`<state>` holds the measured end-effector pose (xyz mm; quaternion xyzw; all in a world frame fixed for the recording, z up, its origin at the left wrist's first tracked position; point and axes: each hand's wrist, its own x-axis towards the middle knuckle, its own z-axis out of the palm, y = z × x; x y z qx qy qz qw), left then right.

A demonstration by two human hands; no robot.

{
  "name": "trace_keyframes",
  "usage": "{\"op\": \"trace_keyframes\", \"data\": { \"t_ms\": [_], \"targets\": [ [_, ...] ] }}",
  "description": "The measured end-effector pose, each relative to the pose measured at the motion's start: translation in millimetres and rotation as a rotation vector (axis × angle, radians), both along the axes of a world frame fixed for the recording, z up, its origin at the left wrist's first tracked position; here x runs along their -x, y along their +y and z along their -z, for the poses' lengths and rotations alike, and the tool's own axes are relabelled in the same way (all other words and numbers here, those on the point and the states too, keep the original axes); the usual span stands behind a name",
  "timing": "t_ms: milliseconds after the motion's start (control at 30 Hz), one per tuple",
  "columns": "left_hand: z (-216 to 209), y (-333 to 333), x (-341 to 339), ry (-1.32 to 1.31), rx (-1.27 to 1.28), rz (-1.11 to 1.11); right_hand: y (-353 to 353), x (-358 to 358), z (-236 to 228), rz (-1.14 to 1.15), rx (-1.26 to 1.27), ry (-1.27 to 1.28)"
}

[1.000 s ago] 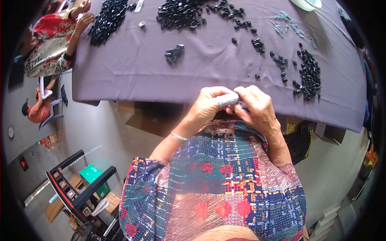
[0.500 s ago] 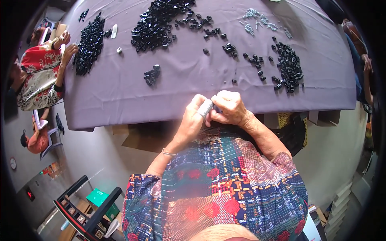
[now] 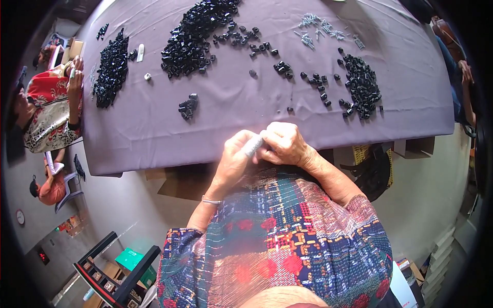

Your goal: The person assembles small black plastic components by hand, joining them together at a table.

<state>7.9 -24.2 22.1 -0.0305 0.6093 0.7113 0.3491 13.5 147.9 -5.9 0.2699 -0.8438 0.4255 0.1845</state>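
Observation:
My left hand [image 3: 231, 163] and my right hand [image 3: 283, 143] meet just in front of the table's near edge, fingers bent and pressed together. A pale grey wrap [image 3: 253, 146] encloses a finger of the left hand, touching the right fingers. Whatever the fingers pinch is hidden between them. Nearest on the table is a single small black plastic part [image 3: 290, 110]. To the left sits a little cluster of black parts [image 3: 188, 107], and to the right a heap of similar black parts [image 3: 362, 86].
A mauve cloth covers the table [image 3: 231, 120]. Farther off lie a large black heap [image 3: 187, 51], another heap [image 3: 111, 69] at left, and scattered silver screws [image 3: 321, 28]. A co-worker [image 3: 54, 102] sits at the left edge. Cardboard [image 3: 179, 185] is under the table.
The view has shifted slightly, moving the table and its heaps in the picture. My hands stay together in front of the table edge. The left co-worker's hands have changed position.

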Motion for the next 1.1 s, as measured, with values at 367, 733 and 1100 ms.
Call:
{"op": "trace_keyframes", "data": {
  "t_ms": [367,733,1100],
  "targets": [
    [5.9,-32.3,59.1,1.190,0.862,-0.153,82.9,36.7,-11.7,0.615,-0.196,0.128],
    [17.1,-29.3,67.9,1.343,1.047,-0.302,86.8,59.5,-2.3,0.640,-0.561,-0.026],
    [21.2,5.0,31.5,1.243,0.738,-0.186,67.4,65.1,-19.2,0.532,-0.500,-0.043]
  ]
}}
